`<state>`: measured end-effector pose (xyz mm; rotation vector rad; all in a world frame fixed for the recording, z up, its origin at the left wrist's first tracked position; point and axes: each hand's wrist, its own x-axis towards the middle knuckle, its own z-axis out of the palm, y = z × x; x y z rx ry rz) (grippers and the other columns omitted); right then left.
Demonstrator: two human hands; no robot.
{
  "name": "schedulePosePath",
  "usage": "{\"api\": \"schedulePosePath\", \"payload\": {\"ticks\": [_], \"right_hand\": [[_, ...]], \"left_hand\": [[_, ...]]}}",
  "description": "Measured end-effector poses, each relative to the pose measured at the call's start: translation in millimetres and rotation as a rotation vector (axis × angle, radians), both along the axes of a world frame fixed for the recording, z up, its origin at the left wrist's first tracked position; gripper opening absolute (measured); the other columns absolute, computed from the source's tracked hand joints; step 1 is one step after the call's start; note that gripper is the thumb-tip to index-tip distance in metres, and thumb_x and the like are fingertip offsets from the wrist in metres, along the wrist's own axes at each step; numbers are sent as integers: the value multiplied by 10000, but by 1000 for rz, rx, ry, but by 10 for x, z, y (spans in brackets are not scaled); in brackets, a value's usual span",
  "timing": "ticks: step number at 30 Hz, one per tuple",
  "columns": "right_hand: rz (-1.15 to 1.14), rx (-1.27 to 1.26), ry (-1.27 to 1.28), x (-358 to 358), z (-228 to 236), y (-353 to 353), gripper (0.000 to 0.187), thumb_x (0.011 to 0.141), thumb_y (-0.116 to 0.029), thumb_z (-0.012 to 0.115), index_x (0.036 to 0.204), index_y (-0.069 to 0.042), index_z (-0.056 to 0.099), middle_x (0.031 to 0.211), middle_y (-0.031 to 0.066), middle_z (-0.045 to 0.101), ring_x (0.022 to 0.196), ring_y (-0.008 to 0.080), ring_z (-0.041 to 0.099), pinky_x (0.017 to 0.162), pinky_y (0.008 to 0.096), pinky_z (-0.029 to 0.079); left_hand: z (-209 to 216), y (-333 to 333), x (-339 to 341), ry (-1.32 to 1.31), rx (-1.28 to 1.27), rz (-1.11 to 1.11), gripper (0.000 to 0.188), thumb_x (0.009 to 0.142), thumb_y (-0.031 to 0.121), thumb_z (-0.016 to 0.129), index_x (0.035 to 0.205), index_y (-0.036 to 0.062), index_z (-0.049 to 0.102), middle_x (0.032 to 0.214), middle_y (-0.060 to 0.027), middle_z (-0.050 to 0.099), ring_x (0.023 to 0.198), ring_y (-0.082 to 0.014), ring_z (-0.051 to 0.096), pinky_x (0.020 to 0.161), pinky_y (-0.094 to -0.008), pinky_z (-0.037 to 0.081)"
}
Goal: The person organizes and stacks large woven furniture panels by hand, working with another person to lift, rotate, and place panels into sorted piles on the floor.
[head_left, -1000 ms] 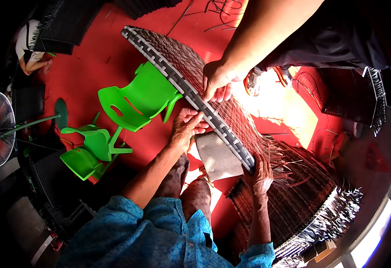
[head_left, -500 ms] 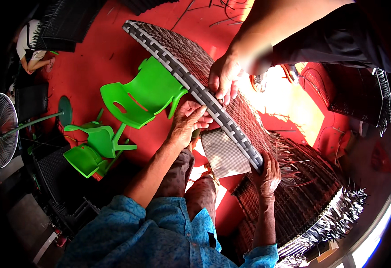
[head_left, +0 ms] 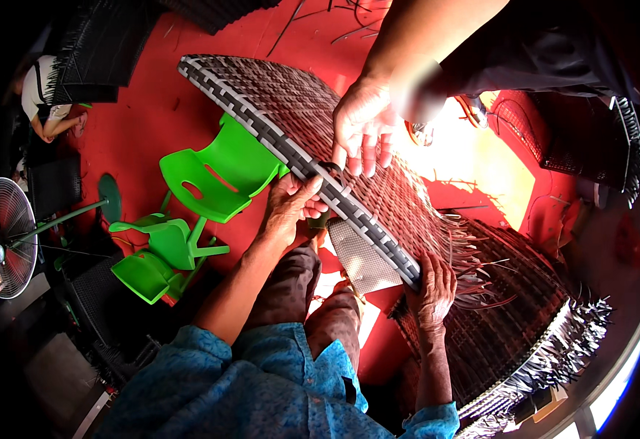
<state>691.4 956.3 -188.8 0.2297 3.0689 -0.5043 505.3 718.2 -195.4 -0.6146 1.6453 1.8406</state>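
A large brown-and-grey woven panel [head_left: 283, 91] slants before me, its long edge braided in black and pale strips. My left hand [head_left: 288, 208] pinches this edge near its middle, thumb on top and fingers beneath. At the lower right end, my right hand [head_left: 433, 291] wraps round the panel's corner, close to a fringe of loose strip ends [head_left: 473, 271]. A small dark loop of strip [head_left: 332, 170] stands up from the edge beside my left thumb. Over the panel's far side hangs another person's hand [head_left: 364, 124], fingers spread downward; whether it touches the weave I cannot tell.
Green plastic chairs [head_left: 214, 175] stand left of the panel on the red floor [head_left: 133, 121]. A pedestal fan [head_left: 9, 238] is at far left. A brown woven piece with frayed ends [head_left: 510, 322] lies at right. Another person [head_left: 46, 91] crouches at upper left beside black woven pieces.
The panel's far end has swung left and lower in view, showing more of its woven face. The other person's fingers have come away from the edge and opened. My hands keep their hold.
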Motion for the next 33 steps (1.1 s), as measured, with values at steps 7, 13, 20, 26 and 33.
{"api": "schedulePosePath", "payload": {"ticks": [7,13,20,26,33], "right_hand": [[-27,-60,-43,-124,67,102,534,692,-222,649,1190,-114,491,1132,74,542,1040,263,506,955,433,329],[-46,-67,-77,-200,67,214,507,680,-191,653,1166,-159,511,1143,26,551,1061,218,508,993,441,293],[-136,-105,-251,-407,162,365,515,685,-202,674,1172,-177,509,1146,6,540,1097,197,482,1039,462,206],[-240,-209,-325,-564,160,453,528,663,-133,646,1173,-175,518,1148,6,532,1108,199,474,1055,476,161],[-246,-303,-394,-560,221,514,583,674,-203,671,1225,-185,482,1193,21,507,1159,226,430,1056,499,136]], "left_hand": [[135,77,-108,59,-139,-50,265,792,315,670,754,121,493,656,10,562,505,-107,566,460,-226,436],[340,210,-452,-248,-201,63,496,741,528,641,855,86,450,702,-40,544,538,-164,595,493,-290,496],[461,565,-819,-493,-341,51,465,684,311,769,970,145,441,874,-61,537,662,-209,556,571,-377,525],[437,751,-981,-529,-417,-9,300,708,176,751,936,140,560,888,-26,614,766,-176,583,616,-349,475],[409,772,-934,-517,-398,-37,340,724,155,728,1017,152,557,1060,-40,579,904,-190,560,685,-363,465]]}}
